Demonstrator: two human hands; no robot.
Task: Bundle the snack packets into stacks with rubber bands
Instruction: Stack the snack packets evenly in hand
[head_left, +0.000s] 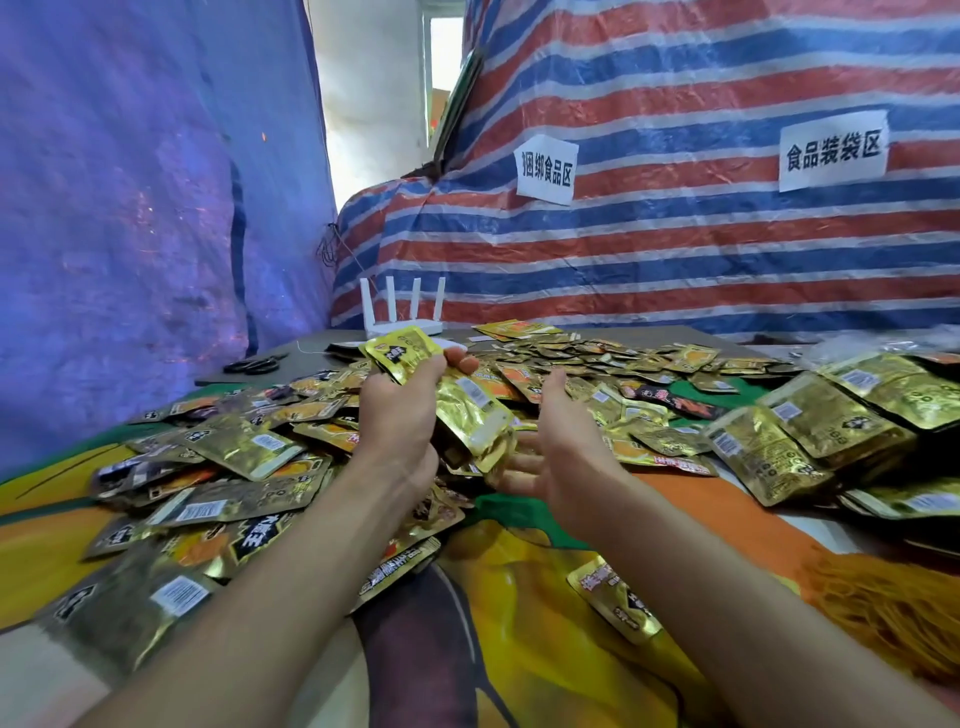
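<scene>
A sheaf of gold snack packets (467, 410) was gripped in the left hand (397, 423), long axis slanted down toward the right hand (566, 444) (fingers spread, nothing held), poised just beside it.

A blue tarp (130, 208) hangs as the wall on the left, with creases and a dark vertical seam. A tarp striped red, white and blue (675, 270) covers the back and right side. Between them is a narrow gap (374, 104) showing a pale wall and bright daylight, perhaps from a doorway. Two white paper signs with black Chinese characters are stuck to the striped tarp, a smaller sign (546, 169) near the gap and a larger sign (833, 149) further right. At the back a white router (402, 317) with four upright antennas stands on a grey board (311, 345), with black scissors (254, 365) lying nearby. An orange, yellow and green printed cloth (545, 649) covers the work surface.
</scene>
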